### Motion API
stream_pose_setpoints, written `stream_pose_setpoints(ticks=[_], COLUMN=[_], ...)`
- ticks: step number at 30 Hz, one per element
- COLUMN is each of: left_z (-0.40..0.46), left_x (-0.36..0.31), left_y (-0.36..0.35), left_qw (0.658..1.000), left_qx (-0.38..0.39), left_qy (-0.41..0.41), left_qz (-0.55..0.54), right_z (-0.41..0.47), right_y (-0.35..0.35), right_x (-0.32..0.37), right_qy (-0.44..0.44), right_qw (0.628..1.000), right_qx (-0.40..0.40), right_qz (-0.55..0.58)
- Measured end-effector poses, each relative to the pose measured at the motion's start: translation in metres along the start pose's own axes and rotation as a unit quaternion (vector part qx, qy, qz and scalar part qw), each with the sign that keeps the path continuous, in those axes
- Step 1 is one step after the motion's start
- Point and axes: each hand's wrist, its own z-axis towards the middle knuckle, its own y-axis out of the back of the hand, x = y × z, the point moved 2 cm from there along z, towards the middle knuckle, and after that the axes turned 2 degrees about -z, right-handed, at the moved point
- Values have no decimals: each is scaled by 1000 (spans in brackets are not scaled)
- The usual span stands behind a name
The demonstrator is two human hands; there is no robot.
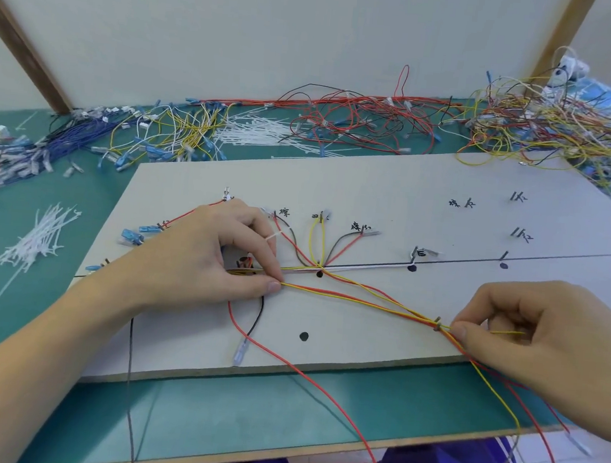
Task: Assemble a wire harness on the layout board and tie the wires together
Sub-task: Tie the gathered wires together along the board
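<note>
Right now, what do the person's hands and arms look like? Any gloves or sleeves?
Both are bare: the left hand and right hand wear no gloves, rings or watch that I can see. No sleeves cover the forearms as far as the view reaches. Fingernails are short and unpainted.

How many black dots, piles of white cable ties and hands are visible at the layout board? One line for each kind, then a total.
black dots on the layout board: 4
piles of white cable ties: 2
hands: 2, left hand and right hand, both pinching wires
Total: 8
</note>
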Motion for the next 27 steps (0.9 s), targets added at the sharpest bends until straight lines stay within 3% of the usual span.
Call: stream_pose_setpoints(ticks=[3, 6, 18, 27], left_z=[-1, -1, 0, 2], left_x=[1, 2, 7, 8], left_y=[1, 2, 6, 7], left_qw=[1000, 1000, 998, 998], left_qx=[-1, -6, -40, -44], left_qy=[5, 8, 44, 51], left_qz=[0, -4, -5, -17], right_z=[-11, -22, -46, -45], right_y=[0, -3, -40, -40], right_x=[10, 14, 13, 16], right_qy=[46, 110, 67, 48], right_qw=[987, 972, 978, 982], right_qx=[-57, -78, -178, -164], right_qz=[-141, -191, -82, -77])
